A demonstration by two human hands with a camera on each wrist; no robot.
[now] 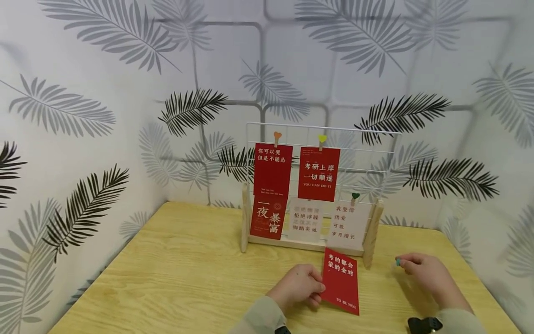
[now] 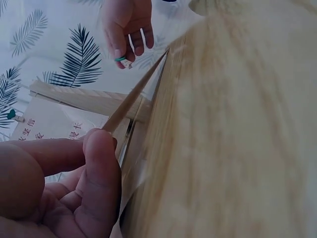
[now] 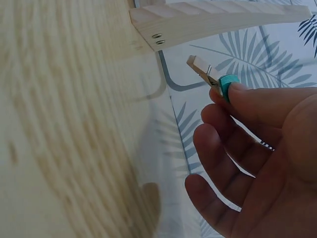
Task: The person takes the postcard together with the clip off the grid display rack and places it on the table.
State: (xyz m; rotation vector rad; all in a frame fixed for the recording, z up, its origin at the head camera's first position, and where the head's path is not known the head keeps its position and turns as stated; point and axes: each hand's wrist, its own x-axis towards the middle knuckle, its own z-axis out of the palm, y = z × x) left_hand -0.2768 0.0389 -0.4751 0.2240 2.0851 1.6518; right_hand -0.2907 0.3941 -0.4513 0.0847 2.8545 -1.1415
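Note:
My left hand (image 1: 301, 284) pinches the left edge of a red card (image 1: 340, 283) with white Chinese writing, tilted over the table in front of the rack. In the left wrist view the card (image 2: 130, 101) shows nearly edge-on between thumb and finger. Off to the right, my right hand (image 1: 431, 278) holds a small wooden clothespin (image 3: 210, 74) with a teal end (image 3: 228, 85) between thumb and index finger; its other fingers are loosely bent. A white wire grid rack (image 1: 323, 127) on a wooden stand (image 1: 267, 242) is behind the card.
Red cards (image 1: 273, 174) and white cards (image 1: 346, 227) hang on the grid. Orange (image 1: 277, 135), yellow (image 1: 322, 138) and dark green (image 1: 355, 196) heart clips show along them. The wooden table (image 1: 167, 278) meets a leaf-patterned wall (image 1: 125, 106) behind and at both sides.

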